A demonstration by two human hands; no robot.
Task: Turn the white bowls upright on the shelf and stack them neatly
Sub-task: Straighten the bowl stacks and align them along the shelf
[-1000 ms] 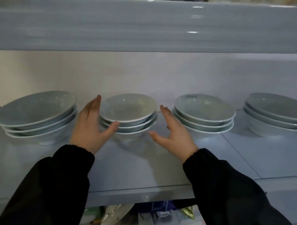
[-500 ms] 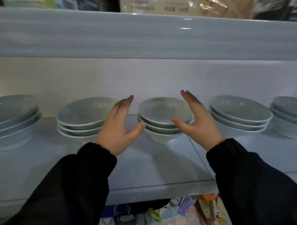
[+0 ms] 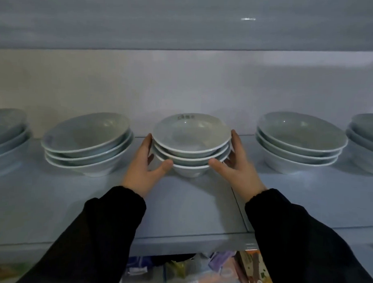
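Mid shelf (image 3: 189, 205), the bowl stack (image 3: 191, 145) is pressed between straight-fingered left hand (image 3: 144, 167) and right hand (image 3: 237, 166) and could be toppled by uneven pushing.

Left hand (image 3: 142, 168), right hand (image 3: 238, 169): palms inward, fingers straight, thumbs spread.

White bowls sit rim-up in nested stacks in a row on a pale shelf (image 3: 189, 205) across the middle of the frame. The centre stack (image 3: 191, 150) holds three bowls, with dark lettering inside the top bowl's far rim. The left stack (image 3: 86, 144) and the right stack (image 3: 299, 143) hold three each.
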